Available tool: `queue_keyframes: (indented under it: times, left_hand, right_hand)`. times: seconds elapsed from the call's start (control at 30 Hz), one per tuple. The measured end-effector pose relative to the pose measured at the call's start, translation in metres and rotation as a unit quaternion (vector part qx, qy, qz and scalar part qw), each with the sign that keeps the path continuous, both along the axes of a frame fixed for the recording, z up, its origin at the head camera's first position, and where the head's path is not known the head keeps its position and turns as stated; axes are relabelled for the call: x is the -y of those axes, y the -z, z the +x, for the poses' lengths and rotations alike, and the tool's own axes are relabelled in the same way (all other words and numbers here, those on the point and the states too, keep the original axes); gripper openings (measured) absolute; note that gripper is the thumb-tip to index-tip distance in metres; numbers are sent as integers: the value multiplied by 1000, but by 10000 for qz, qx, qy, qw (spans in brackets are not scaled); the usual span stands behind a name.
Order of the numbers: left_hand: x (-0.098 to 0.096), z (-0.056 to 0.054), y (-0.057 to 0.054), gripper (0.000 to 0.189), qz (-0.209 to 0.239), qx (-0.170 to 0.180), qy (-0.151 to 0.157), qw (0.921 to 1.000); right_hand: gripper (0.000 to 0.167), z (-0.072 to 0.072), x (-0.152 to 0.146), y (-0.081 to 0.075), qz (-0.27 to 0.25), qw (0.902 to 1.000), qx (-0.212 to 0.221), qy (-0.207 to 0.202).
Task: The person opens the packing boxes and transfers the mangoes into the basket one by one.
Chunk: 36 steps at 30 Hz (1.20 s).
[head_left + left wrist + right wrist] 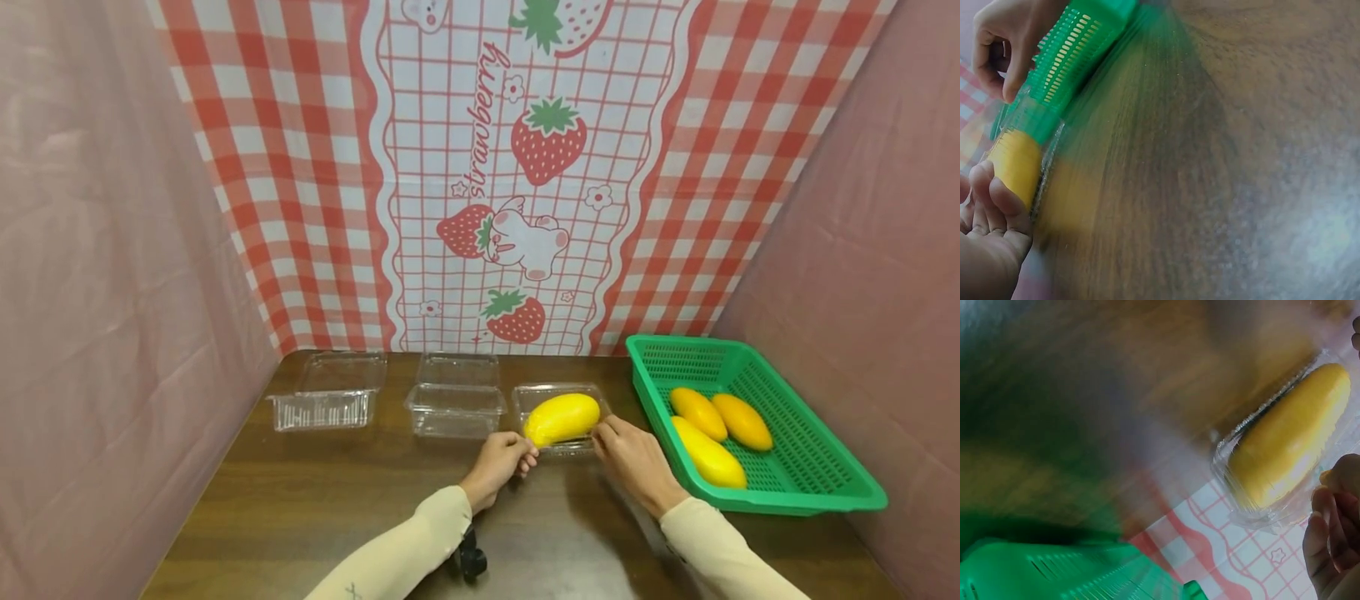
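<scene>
A yellow mango (564,417) lies in a clear plastic clamshell container (592,390) on the table. My left hand (501,467) is at the container's near left corner, its fingers bent against the rim beside the mango's end. At the right edge, my right hand (633,458) pinches the rim between thumb and fingers. The left wrist view shows the left fingers (999,203) partly covering the mango. Clear plastic surrounds the fruit in the right wrist view, where the right hand (1338,525) has curled fingers. Whether the lid is fastened cannot be seen.
Right of the hands stands a green perforated basket (813,417) with three mangoes (708,454) in it. Two more clear containers, a left one (322,410) and a middle one (456,412), stand with raised lids. A small black object (472,558) is under the left forearm.
</scene>
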<state>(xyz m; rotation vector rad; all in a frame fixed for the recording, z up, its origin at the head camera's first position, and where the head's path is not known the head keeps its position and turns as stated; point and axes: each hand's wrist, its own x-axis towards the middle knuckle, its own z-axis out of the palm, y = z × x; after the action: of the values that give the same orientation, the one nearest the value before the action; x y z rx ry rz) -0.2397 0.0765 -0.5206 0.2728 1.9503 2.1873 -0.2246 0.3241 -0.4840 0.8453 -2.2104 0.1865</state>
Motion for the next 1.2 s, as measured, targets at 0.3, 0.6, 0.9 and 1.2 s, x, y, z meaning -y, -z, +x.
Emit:
queue_keyframes:
  times: [0.3,0.6,0.9,1.2]
  left_hand:
    - [0,3,-2,20,-25,-19,-142,9999]
    - [-2,3,-2,22,-239,-67,-309,9992]
    - [1,5,-2,21,-238,-60,-281,9993]
    - [2,4,0,21,-303,-91,-341,9989]
  right_hand:
    - [17,-8,-1,-19,-284,9982,510,-165]
    - [24,-15,-1,-29,-180,9947,989,-195]
    - [24,-18,-1,-34,-77,9912,1310,-185]
    - [23,-19,1,-39,-97,9877,1542,-228]
